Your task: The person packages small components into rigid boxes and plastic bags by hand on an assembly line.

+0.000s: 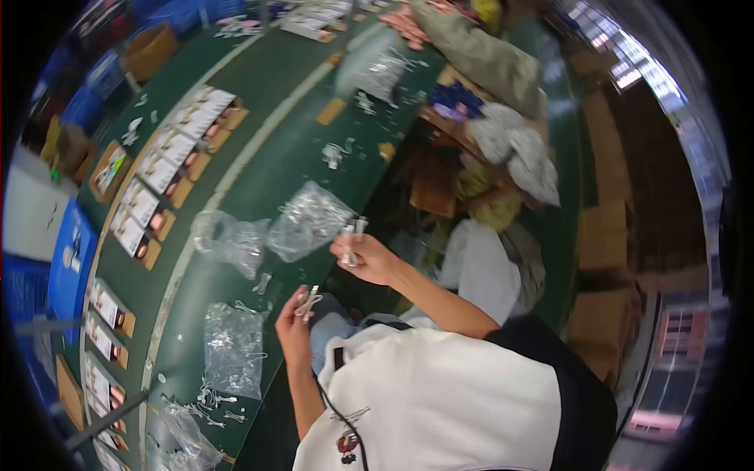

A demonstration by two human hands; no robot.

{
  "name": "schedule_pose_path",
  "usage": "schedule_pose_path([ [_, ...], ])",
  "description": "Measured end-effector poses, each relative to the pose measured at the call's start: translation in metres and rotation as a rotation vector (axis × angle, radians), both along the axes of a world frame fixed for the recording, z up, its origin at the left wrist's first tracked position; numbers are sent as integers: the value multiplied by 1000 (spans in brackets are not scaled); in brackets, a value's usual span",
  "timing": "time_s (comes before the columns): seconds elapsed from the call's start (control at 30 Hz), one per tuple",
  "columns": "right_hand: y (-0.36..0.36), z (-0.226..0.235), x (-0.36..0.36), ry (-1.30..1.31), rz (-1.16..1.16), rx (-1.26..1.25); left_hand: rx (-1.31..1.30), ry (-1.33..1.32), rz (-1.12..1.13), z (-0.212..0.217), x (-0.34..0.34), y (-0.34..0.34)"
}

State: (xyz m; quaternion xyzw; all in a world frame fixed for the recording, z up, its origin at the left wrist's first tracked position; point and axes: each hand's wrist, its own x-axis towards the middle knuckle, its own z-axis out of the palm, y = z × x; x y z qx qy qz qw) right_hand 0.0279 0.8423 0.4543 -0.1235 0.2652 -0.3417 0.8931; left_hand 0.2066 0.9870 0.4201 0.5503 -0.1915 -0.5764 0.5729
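My left hand [294, 323] is beside the near edge of the green work table [302, 275]. Its fingers are closed on a small bundled white cable [310, 304]. Farther to the right, my right hand [369, 261] is also closed, pinching another white bundled cable [350, 253]; its light connector ends stick up above the fingers. Just beyond that hand lies a clear plastic bag [312, 220] filled with similar white pieces. A second clear bag [236, 242] sits to its left. One loose white cable [262, 282] rests on the table between the bags and my left hand.
A flat clear bag [234, 349] and scattered white cables [212, 396] lie at the lower left. Beyond the pale strip run rows of printed boxes [161, 161]. Cardboard cartons [601, 314] stand at the right, near white sacks [483, 263].
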Motion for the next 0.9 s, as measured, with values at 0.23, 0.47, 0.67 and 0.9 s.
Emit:
schedule_pose_path([
  [0.23, -71, -18, 23, 150, 164, -138, -75, -5, 77, -3, 28, -69],
  [0.47, -190, -61, 81, 1032, 442, -1173, -37, -194, 308, -15, 68, -108],
  [0.67, -323, -162, 144, 1461, 560, -1587, -39, -551, 328, -58, 90, -222],
  [0.9, -352, -172, 156, 1208, 625, -1592, -13, -787, 386, -101, 108, -298],
])
